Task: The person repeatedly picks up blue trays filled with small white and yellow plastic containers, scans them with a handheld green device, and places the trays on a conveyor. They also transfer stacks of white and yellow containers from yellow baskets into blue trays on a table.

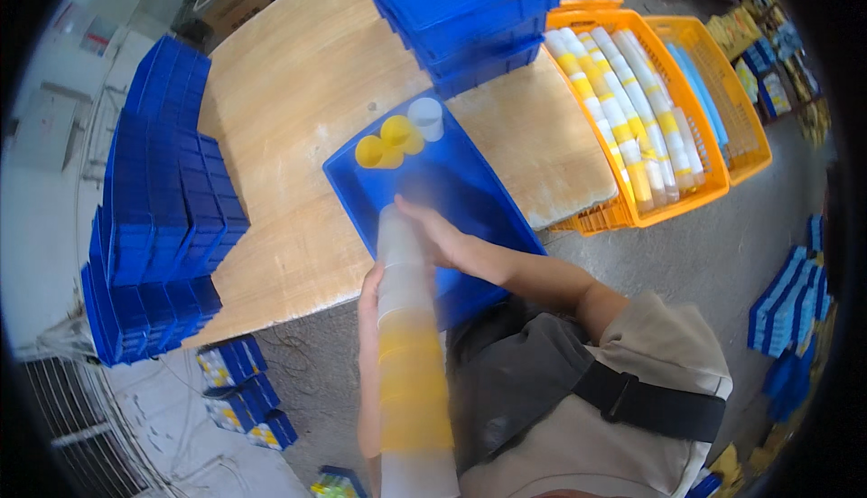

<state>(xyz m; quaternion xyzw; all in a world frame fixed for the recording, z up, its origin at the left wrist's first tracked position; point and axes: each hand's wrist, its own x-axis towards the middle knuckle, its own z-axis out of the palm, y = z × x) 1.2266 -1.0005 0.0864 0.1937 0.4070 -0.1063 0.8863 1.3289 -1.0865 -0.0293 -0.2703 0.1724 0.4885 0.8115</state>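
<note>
A long stack of nested white and yellow plastic cups [411, 353] runs from the lower edge up over a blue tray [515, 236]. Wrapped along the stack's left side, my left hand [370, 295] supports it. At the far end of the stack my right hand [433, 232] is closed around the last white cup, slightly blurred by motion; its fingers are partly hidden. Inside the tray, near its far left corner, two yellow cups [370, 152] and a white cup [425, 119] stand side by side.
Stacked blue trays [479, 10] stand at the table's far side, and more blue bins [153, 200] pile up on the left. To the right, an orange crate [682, 204] holds several long cup stacks. The wooden table [280, 137] has its near edge before me.
</note>
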